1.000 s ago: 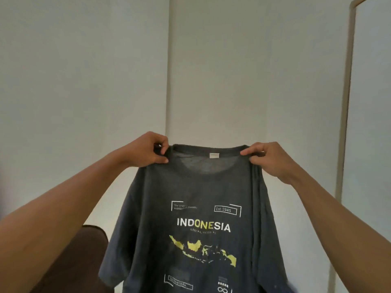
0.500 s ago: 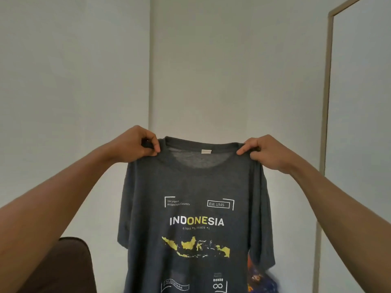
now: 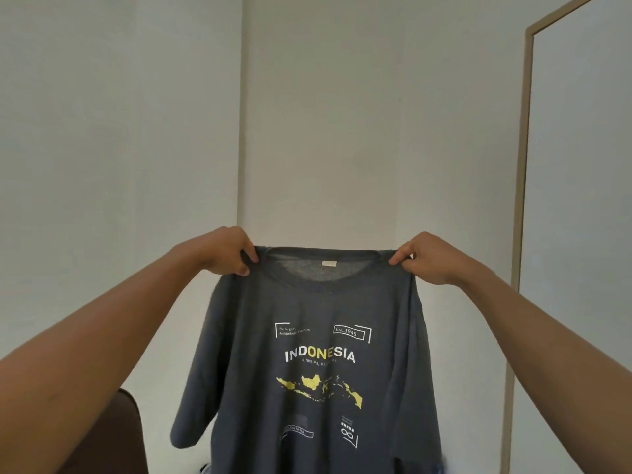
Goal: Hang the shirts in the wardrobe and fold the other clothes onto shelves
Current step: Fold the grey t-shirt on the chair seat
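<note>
Grey T-shirt (image 3: 307,371) printed INDONESIA held up between both hands, shoulder seams pinched by left hand (image 3: 224,251) and right hand (image 3: 427,260), fabric hanging below them, pale wall (image 3: 342,131) behind

My T-shirt (image 3: 307,302) is matt grey cloth, faintly heathered, with a flat white and yellow print (image 3: 319,355). The wall (image 3: 342,131) behind looks smoothly painted and matt; the frame (image 3: 521,200) looks like pale, dull wood.
</note>
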Demonstrator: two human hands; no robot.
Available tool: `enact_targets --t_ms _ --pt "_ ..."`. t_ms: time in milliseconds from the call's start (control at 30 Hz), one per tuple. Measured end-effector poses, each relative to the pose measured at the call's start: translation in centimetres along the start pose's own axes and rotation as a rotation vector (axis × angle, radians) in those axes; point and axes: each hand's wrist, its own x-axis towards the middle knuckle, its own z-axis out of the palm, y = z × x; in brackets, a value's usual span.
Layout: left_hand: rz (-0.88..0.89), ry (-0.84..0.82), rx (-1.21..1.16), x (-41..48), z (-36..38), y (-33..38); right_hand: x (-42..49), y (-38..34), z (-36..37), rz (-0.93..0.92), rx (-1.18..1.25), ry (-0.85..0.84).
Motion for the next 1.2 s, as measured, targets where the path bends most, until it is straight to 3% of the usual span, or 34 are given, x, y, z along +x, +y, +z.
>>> enact_targets --t_ms 67,133,233,333,467,633,733,933,1200 --pt "-0.069 -0.007 -0.127 0.4 0.4 0.7 0.3 -0.7 0.4 0.166 0.19 0.061" --pt "-0.152 0.002 -0.364 0.7 0.7 1.6 0.0 -2.0 0.6 0.354 0.589 0.091" --pt "-0.165 0.074 -0.599 1.3 1.5 2.6 -0.3 -3.0 0.9 0.445 0.954 0.03" --pt "-0.114 0.198 -0.613 1.4 2.2 3.6 -0.1 -2.4 1.5 0.461 0.834 0.149" --pt "-0.043 0.394 -0.766 1.2 2.3 3.7 -0.6 -1.4 1.6 0.275 0.767 0.352" --pt "0.013 0.445 -1.067 0.5 2.5 3.7 -0.6 -1.0 2.4 0.226 0.929 0.459" --pt "0.043 0.451 -1.253 0.8 1.5 4.6 -0.2 -1.8 1.6 0.192 1.153 0.459" --pt "0.092 0.429 -1.567 1.5 0.5 6.6 1.1 -3.4 1.1 0.111 1.378 0.44" --pt "0.102 0.362 -1.6 1.6 0.9 5.9 1.7 -4.0 1.7 0.043 1.571 0.263"
